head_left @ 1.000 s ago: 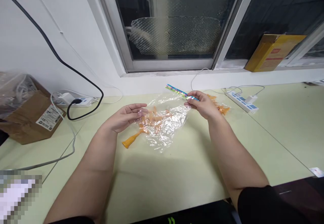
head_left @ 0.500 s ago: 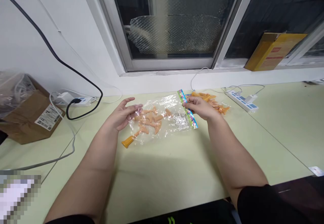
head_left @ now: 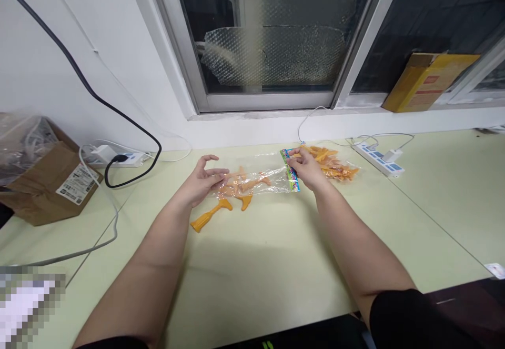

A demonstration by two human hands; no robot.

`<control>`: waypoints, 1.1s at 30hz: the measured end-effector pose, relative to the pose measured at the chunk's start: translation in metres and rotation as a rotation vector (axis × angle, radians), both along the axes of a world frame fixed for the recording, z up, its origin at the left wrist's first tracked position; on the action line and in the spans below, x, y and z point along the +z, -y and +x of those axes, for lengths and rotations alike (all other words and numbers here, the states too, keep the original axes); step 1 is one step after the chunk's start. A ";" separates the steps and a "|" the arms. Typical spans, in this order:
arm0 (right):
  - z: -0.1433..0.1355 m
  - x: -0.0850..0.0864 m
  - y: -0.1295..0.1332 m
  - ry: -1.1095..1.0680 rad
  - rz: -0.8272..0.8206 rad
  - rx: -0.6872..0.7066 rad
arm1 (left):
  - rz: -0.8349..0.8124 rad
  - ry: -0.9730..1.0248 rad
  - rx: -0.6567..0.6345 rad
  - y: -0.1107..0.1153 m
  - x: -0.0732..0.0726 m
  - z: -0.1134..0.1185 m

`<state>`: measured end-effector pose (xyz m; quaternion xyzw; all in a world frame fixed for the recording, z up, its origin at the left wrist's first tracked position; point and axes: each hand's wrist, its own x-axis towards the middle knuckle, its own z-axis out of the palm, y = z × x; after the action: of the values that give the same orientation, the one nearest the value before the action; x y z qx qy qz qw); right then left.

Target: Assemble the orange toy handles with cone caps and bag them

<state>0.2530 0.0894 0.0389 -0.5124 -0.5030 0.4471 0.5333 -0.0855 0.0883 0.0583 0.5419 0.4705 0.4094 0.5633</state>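
Note:
A clear plastic bag [head_left: 272, 179] with a colourful printed header strip stretches between my two hands just above the table. My right hand [head_left: 307, 169] is closed on the header end, thumb and fingers pinching the strip. At the opposite end, my left hand [head_left: 203, 181] grips the bag's edge between thumb and fingers, its index finger raised. Orange plastic pieces with curved, pick-like heads lie under the bag and show through it. One orange piece [head_left: 211, 215] with a ribbed handle lies in front of the bag, and another curved head [head_left: 245, 202] sticks out beside it.
Behind my right hand lies a heap of clear-bagged orange pieces [head_left: 341, 171]. Power strips stand at right [head_left: 379, 158] and left [head_left: 134, 159] with cables. An open brown cardboard box [head_left: 47, 180] sits far left; a yellow carton [head_left: 430, 83] leans on the window.
The bag has tilted and now looks narrower, uncovering more of the orange pieces at the front. My left hand has shifted right and my right hand slightly left.

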 end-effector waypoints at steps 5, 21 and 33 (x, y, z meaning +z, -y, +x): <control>-0.006 -0.010 -0.005 -0.105 -0.067 0.000 | -0.107 -0.052 -0.152 0.002 0.001 -0.003; -0.011 -0.060 -0.014 0.076 -0.022 0.004 | 0.039 -0.249 0.210 -0.073 -0.025 -0.044; -0.024 -0.081 -0.005 0.634 0.463 0.276 | 0.594 -1.017 -0.095 -0.101 -0.053 -0.032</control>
<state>0.2285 0.0945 -0.0421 -0.4190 -0.7936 0.2096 0.3882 -0.1174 0.1898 0.0052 0.8251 0.5220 0.1867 0.1090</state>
